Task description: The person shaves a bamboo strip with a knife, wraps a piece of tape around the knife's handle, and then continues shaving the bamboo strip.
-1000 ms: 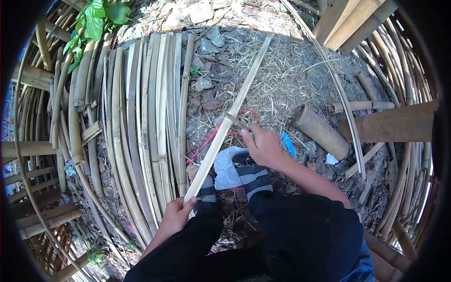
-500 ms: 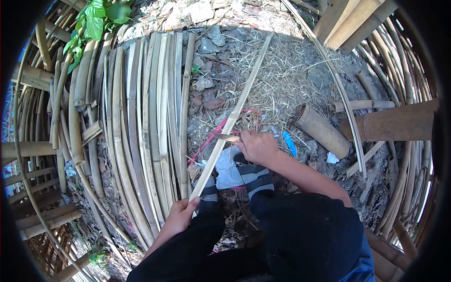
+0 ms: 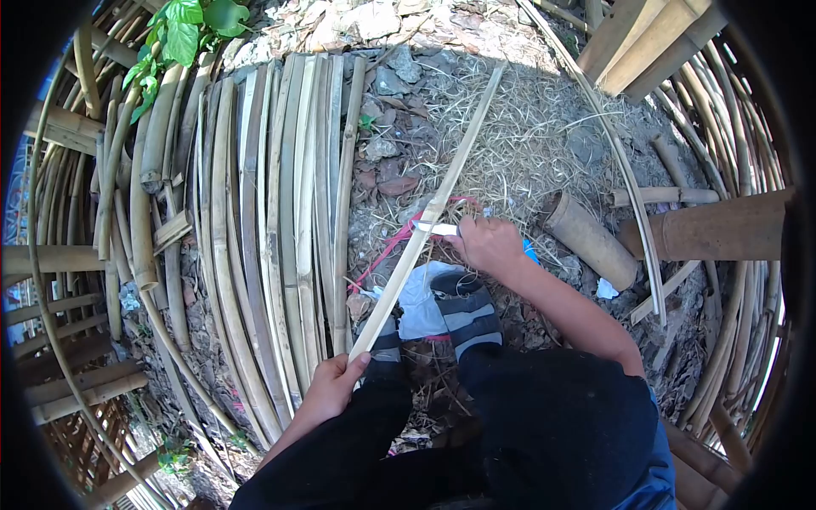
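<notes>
My left hand (image 3: 333,387) is closed round the lower end of a long split bamboo strip (image 3: 460,160), which slants up and away to the right across the ground. In my right hand (image 3: 490,245) is a knife (image 3: 436,228), its blade pointing left and lying across the strip near the middle. A pink ribbon (image 3: 387,251) and a white cloth or bag (image 3: 418,308) lie beneath the strip, by my feet.
Many split bamboo strips (image 3: 285,204) lie side by side at the left. Thin shavings (image 3: 518,127) cover the ground ahead. To the right are a short bamboo tube (image 3: 591,241), a thick pole (image 3: 714,224) and a long curved strip (image 3: 625,161).
The knife and my right hand have shifted slightly up the strip, and the blade now looks bright. The whole view has moved a little. My left hand keeps its hold.
</notes>
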The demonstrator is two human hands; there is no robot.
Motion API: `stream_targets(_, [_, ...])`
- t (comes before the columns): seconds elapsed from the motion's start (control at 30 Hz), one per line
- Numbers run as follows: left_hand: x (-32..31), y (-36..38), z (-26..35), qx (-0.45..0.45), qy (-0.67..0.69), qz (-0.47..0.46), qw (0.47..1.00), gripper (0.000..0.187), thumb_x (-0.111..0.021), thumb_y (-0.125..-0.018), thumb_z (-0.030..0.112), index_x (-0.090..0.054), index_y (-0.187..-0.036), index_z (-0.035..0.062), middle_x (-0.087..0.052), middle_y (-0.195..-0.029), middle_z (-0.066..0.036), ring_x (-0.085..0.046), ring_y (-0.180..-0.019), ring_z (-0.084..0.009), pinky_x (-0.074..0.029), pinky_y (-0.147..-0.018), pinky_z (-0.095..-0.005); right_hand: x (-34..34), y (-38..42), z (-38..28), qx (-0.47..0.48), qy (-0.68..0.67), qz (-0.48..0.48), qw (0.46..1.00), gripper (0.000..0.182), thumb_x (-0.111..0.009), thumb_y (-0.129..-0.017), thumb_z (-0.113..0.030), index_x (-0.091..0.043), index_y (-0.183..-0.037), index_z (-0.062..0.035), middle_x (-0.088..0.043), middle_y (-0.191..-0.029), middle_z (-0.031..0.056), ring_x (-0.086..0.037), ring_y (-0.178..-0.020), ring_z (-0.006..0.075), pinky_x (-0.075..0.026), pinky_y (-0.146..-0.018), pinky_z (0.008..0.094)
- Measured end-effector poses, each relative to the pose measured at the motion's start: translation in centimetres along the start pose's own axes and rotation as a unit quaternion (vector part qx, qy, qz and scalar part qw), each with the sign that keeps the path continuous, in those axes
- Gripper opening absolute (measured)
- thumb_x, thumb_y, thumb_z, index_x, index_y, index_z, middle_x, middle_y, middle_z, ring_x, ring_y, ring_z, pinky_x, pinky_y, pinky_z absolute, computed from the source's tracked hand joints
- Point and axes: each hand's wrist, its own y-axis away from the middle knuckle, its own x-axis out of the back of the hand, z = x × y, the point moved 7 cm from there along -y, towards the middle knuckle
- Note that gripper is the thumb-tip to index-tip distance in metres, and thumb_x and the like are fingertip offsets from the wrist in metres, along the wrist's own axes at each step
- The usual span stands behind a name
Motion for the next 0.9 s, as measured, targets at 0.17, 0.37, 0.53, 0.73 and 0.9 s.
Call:
stream_targets(0.17, [0.1,-0.1,0.0,-0.005,-0.004,0.006,1.0,0.051,-0.059,-0.098,0.046,-0.059,-0.074,0.0012,-0.043,-0.055,0.004,-0.038,-0.049,-0.0077,-0.031,-0.046,-0.0294,0.0,-0.1,0.2,-0.019,-0.009,-0.001,1.0,0.036,-0.063,-0.089,-0.039,-0.053,-0.075,-0.0075,-0.059,-0.057,0.0109,-0.064,-0.051,0.0273,-0.051,-0.047,0.0397])
stream_targets(0.37, [0.3,0.0,0.0,-0.003,-0.014,0.011,1.0,0.051,-0.059,-0.097,0.046,-0.059,-0.074,0.0011,-0.043,-0.056,0.003,-0.039,-0.05,-0.0075,-0.032,-0.047,-0.0295,-4.9,2.4,0.1,-0.318,-0.684,-0.267,0.6,0.054,-0.037,-0.102,-0.056,-0.045,-0.071,-0.0124,-0.037,-0.05,-0.0019,-0.036,-0.036,0.0128,-0.029,-0.036,0.028])
stream_targets(0.53, [0.1,-0.1,-0.2,0.001,-0.004,0.007,1.0,0.05,-0.059,-0.098,0.046,-0.059,-0.074,0.0015,-0.044,-0.056,0.004,-0.039,-0.051,-0.0071,-0.031,-0.046,-0.0295,-2.2,2.4,-0.6,-0.381,-0.815,-0.243,0.363,0.057,-0.029,-0.103,-0.06,-0.044,-0.075,-0.0121,-0.024,-0.054,-0.0052,-0.021,-0.04,0.0066,-0.018,-0.038,0.0232])
stream_targets(0.73, [0.0,-0.3,-0.3,-0.004,0.004,0.01,1.0,0.049,-0.06,-0.098,0.045,-0.059,-0.073,0.0022,-0.043,-0.055,0.004,-0.038,-0.05,-0.0065,-0.03,-0.046,-0.0286,-3.2,2.5,1.2,-0.384,-0.716,-0.179,0.555,0.04,-0.037,-0.107,-0.041,-0.053,-0.095,-0.0067,-0.039,-0.064,-0.0033,-0.035,-0.047,0.0064,-0.029,-0.04,0.0232])
stream_targets(0.9, [-0.1,-0.3,-0.2,-0.008,0.011,0.006,1.0,0.049,-0.06,-0.098,0.045,-0.058,-0.073,0.0028,-0.042,-0.055,0.005,-0.036,-0.05,-0.0061,-0.028,-0.046,-0.0283,-3.3,2.0,0.8,-0.283,-0.597,-0.098,0.744,0.036,-0.041,-0.107,-0.03,-0.058,-0.093,-0.0024,-0.043,-0.064,-0.0026,-0.037,-0.051,0.0061,-0.033,-0.048,0.0239])
